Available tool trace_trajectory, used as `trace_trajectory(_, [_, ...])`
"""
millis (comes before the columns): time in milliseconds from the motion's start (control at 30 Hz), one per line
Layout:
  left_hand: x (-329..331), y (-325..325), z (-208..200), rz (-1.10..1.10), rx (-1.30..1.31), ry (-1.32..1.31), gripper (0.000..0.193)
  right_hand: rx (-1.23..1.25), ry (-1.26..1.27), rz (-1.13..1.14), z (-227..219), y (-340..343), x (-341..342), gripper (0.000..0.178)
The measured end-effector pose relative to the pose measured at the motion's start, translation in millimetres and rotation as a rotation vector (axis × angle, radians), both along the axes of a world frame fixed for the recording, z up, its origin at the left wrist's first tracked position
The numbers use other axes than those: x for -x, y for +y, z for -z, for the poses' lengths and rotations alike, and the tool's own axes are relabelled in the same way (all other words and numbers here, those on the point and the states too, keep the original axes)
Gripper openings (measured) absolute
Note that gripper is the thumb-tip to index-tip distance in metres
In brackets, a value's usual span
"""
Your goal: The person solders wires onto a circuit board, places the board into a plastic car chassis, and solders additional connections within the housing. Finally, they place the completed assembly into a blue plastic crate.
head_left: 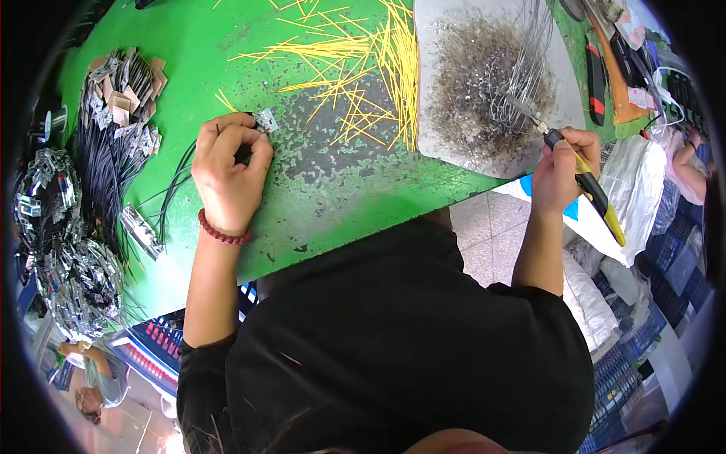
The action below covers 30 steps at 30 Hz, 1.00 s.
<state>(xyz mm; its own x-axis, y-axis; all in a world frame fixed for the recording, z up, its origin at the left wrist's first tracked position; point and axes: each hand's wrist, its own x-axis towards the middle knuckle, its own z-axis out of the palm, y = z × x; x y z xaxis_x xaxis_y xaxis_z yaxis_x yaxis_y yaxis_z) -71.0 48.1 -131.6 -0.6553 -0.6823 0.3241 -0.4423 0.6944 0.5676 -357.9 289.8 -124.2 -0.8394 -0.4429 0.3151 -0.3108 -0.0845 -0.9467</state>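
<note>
My left hand is closed, with thumb and forefinger pinched on a black cable. A small silvery metal piece sticks out past the fingertips, over the green table. My right hand is wrapped round a soldering iron with a black and yellow handle. The iron's tip points up and left over a grey board stained with dark burnt residue. Loops of thin silvery wire lie on the board, around the tip. Whether the tip touches the wire, I cannot tell.
Many yellow thin tubes lie scattered left of the board. Bundled black cables and silvery parts cover the table's left side. A black and red tool lies at the right. Another person is at lower left.
</note>
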Motion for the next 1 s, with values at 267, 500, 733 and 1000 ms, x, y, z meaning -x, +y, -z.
trace_trajectory(267, [1, -1, -2, -0.02, -0.089, -0.009, 0.008, -0.084, -0.028, 0.01, 8, -17, 9, 0.008])
trace_trajectory(500, [3, -1, -6, -0.023, -0.114, -0.016, 0.008, -0.012, -0.02, 0.039, 7, -19, 11, 0.007])
trace_trajectory(733, [4, 0, -9, -0.036, -0.171, -0.027, 0.009, -0.057, -0.045, 0.122, 6, -32, 27, 0.004])
trace_trajectory(1000, [0, -2, -10, -0.044, -0.173, -0.027, 0.008, -0.086, -0.042, 0.132, 14, -35, 28, 0.006])
